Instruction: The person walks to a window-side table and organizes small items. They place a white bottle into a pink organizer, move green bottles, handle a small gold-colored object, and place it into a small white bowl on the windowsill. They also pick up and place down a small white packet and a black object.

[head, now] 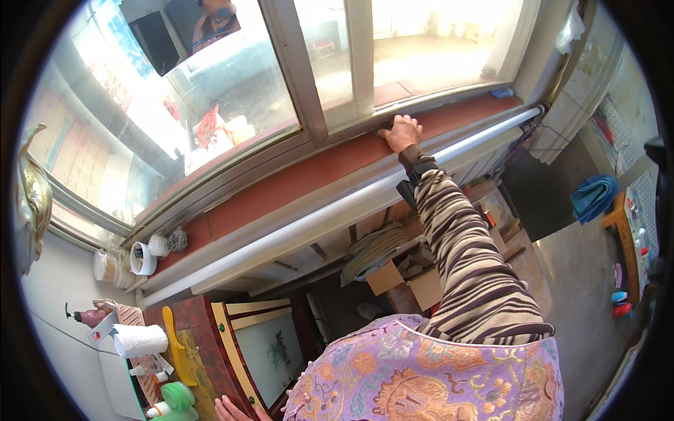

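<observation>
My right hand (404, 132) reaches far forward and rests on the red window sill (337, 164), against the lower rail of the sliding window frame (316, 138). Its thumb points left, the fingers are a little apart, and nothing shows in it; the underside is hidden. At the bottom edge, my left hand (234, 409) is partly in view, its fingers laid on the edge of a dark red cabinet (202, 321). Close by on the cabinet top lie a yellow comb (179, 350), a white paper roll (141, 340) and a green round container (178, 396).
A white pipe (295, 226) runs below the sill above a radiator (321, 252). An open cardboard box (424, 287) stands on the floor beneath. White cups (142, 259) and a wire scourer (177, 239) sit at the sill's left end. A blue cloth (594, 197) hangs at right.
</observation>
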Available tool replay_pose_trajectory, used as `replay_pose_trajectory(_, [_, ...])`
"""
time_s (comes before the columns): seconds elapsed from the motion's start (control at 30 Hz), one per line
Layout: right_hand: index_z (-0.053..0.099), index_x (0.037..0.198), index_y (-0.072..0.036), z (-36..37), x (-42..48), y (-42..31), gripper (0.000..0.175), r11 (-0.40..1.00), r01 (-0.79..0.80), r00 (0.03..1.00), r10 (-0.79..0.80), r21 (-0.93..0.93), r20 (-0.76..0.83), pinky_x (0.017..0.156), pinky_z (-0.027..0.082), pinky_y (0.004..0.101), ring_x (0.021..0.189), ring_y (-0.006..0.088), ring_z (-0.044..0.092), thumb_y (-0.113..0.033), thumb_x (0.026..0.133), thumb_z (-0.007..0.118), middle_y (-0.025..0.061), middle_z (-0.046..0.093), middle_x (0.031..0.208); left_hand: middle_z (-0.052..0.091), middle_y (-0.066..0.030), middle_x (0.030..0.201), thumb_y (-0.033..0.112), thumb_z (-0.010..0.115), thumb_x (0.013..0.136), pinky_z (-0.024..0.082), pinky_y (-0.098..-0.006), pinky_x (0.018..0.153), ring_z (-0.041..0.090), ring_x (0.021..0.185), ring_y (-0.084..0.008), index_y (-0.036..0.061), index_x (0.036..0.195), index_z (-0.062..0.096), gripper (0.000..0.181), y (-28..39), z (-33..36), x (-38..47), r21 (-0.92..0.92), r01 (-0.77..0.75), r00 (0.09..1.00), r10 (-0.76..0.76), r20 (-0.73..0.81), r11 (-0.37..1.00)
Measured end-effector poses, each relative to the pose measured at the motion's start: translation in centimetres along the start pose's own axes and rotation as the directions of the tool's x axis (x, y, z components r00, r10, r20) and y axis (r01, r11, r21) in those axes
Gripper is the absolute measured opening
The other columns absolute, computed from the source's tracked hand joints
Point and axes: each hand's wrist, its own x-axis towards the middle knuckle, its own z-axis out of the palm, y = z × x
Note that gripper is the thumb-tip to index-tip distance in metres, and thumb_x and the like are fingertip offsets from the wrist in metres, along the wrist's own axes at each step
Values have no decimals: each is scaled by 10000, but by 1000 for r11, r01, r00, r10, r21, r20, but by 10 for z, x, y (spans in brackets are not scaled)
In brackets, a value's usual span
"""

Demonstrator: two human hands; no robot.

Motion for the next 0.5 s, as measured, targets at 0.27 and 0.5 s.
replay_pose_trajectory(0.27, [728,993,-102,0,17,19,390,935,-19,993,-24,354,117,837,552,411,929,256,705,-339,723,877,97,739,1027,540,-206,1446,305,726,911,431,-494,1104,519,1331,-388,50,1474,497,659,-14,16,-13,55,-60,998,59,20,997])
replay_pose_trajectory(0.5, [737,1013,-59,-14,-10,27,164,180,-255,924,-245,950,294,648,542,232,732,79,640,-51,862,800,-7,696,820,519,-197,1471,315,726,905,427,-487,1114,507,1353,-376,54,1493,478,690,-23,28,-21,72,-68,998,68,4,995])
